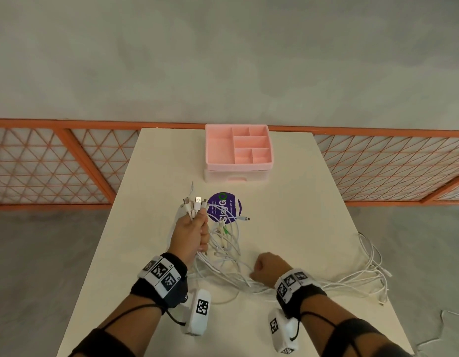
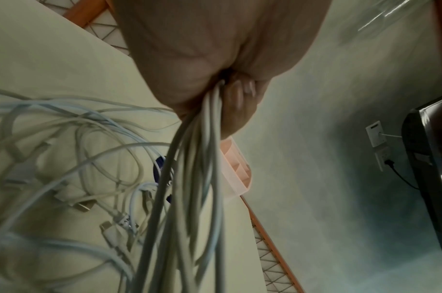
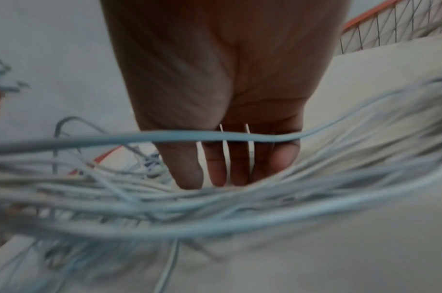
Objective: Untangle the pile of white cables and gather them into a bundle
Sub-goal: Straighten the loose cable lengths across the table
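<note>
My left hand [image 1: 197, 230] is raised above the table and grips a bunch of white cables just below their plugs [image 1: 195, 204], which stick up from the fist. In the left wrist view the gripped strands [image 2: 189, 178] hang down from the curled fingers [image 2: 242, 99]. The tangled pile of white cables [image 1: 223, 251] lies under and right of that hand. My right hand [image 1: 264, 266] is low over the pile; its straight fingers [image 3: 215, 168] point down into the blurred cables [image 3: 240, 214], and one strand [image 3: 215, 136] crosses them.
A pink compartment organiser [image 1: 238, 153] stands at the far edge of the cream table [image 1: 300, 202]. A round purple sticker [image 1: 224, 207] lies before it. Loose cable ends [image 1: 372, 274] trail over the table's right edge. An orange lattice rail [image 1: 43, 163] runs behind.
</note>
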